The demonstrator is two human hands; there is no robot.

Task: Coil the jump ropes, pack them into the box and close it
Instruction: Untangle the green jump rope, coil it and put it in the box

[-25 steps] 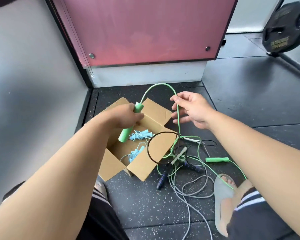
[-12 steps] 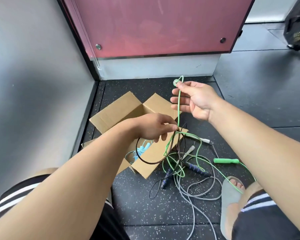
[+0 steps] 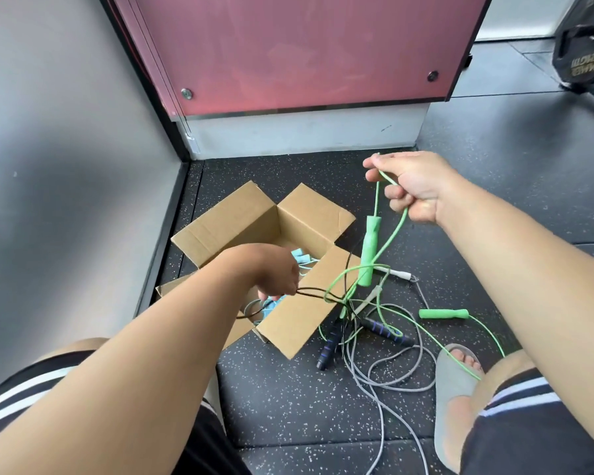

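A: Light is bright, even and diffuse. The brightest patch is at top right. Shadows are soft and faint on the floor (image 3: 288,406) beside the box (image 3: 227,228).
B: Noted. There is a mild sheen on the red panel (image 3: 306,46). The centre is sharp. Wide-angle stretch shows at the edges, and the grey wall (image 3: 66,166) looks smeared.

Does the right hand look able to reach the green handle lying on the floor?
Probably yes: the green handle lies uncovered, clear of the tangle. But the right hand grips the green cord, so its fingers aren't free.
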